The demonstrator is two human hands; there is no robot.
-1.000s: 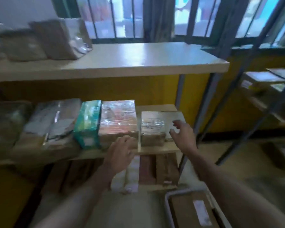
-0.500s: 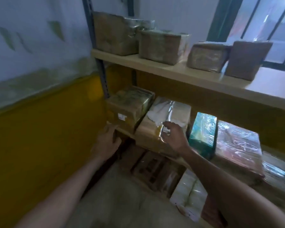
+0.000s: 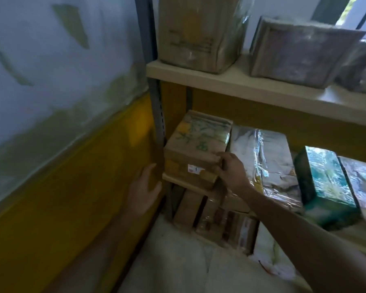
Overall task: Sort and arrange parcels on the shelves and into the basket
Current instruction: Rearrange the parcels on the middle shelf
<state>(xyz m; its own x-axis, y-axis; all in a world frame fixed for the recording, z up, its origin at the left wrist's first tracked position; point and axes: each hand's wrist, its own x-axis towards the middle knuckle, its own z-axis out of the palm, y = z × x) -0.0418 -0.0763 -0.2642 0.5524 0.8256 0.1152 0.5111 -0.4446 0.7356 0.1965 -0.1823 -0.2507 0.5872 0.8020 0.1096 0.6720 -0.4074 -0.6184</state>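
A brown cardboard box (image 3: 195, 144) with green scribbles and a small white label sits at the left end of the middle shelf (image 3: 190, 185). My right hand (image 3: 232, 169) grips the box's front right corner, fingers curled on it. Left of the box, beside the grey shelf post (image 3: 154, 98), my left hand (image 3: 143, 189) hovers open without touching the box. To the right of the box lie a plastic-wrapped brown parcel (image 3: 266, 161), a green wrapped parcel (image 3: 325, 182) and a pinkish wrapped parcel (image 3: 363, 176).
The top shelf (image 3: 251, 85) carries a tall cardboard box (image 3: 199, 32) and a wrapped parcel (image 3: 300, 49). Under the middle shelf, several brown parcels (image 3: 218, 220) stand on the floor. A yellow and white wall (image 3: 61, 144) closes the left side.
The view has swung left and closer to the shelf's left end. My right hand moved from the plastic-wrapped parcel onto the brown box's corner; my left hand came off the box's front.
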